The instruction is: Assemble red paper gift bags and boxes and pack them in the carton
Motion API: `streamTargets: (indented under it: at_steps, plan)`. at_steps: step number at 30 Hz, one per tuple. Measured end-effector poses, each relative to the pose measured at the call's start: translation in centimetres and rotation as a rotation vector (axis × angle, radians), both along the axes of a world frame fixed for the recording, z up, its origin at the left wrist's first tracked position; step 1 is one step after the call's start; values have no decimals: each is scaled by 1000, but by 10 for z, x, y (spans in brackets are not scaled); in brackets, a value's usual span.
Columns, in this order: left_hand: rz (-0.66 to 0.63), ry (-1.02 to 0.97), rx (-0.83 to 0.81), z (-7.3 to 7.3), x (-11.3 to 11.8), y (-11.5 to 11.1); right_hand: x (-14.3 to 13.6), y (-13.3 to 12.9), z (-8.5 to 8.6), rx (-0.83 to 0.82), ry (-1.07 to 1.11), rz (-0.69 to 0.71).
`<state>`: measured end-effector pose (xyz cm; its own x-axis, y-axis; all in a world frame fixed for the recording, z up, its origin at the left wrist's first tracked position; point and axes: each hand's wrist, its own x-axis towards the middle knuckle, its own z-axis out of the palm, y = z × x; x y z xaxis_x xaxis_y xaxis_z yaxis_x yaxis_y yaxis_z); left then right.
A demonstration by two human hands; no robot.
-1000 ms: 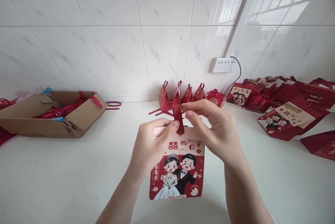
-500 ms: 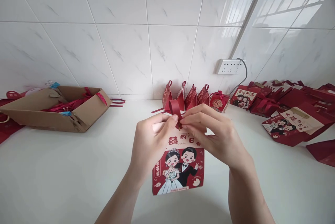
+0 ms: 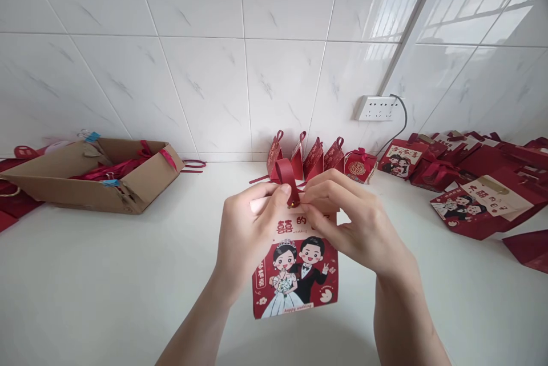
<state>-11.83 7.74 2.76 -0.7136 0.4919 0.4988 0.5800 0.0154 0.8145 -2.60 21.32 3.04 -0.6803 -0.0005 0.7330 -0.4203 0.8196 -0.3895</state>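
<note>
Our left hand [image 3: 248, 234] has its grip clamped on the top edge of the paper box [image 3: 297, 277] and its strap [image 3: 285, 173], above the surface [image 3: 128, 286]; our right hand [image 3: 353, 223] pinches the edge beside it. We judge the box light, rather stiff, easily creased, so we hold best this top edge.

The red-and-cream box [image 3: 299, 280], couple-printed, is hanging near-upright over the counter [image 3: 128, 286]. The red strap [image 3: 285, 173] is looping above it; I am noting a gold stud [image 3: 293, 204] at its base.
</note>
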Motion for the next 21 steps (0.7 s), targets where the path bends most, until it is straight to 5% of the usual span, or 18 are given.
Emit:
streamTargets:
  at_steps: [21]
  plan:
    - [-2,-20,70,7,4,1,4,-5,3,-9,23,-108]
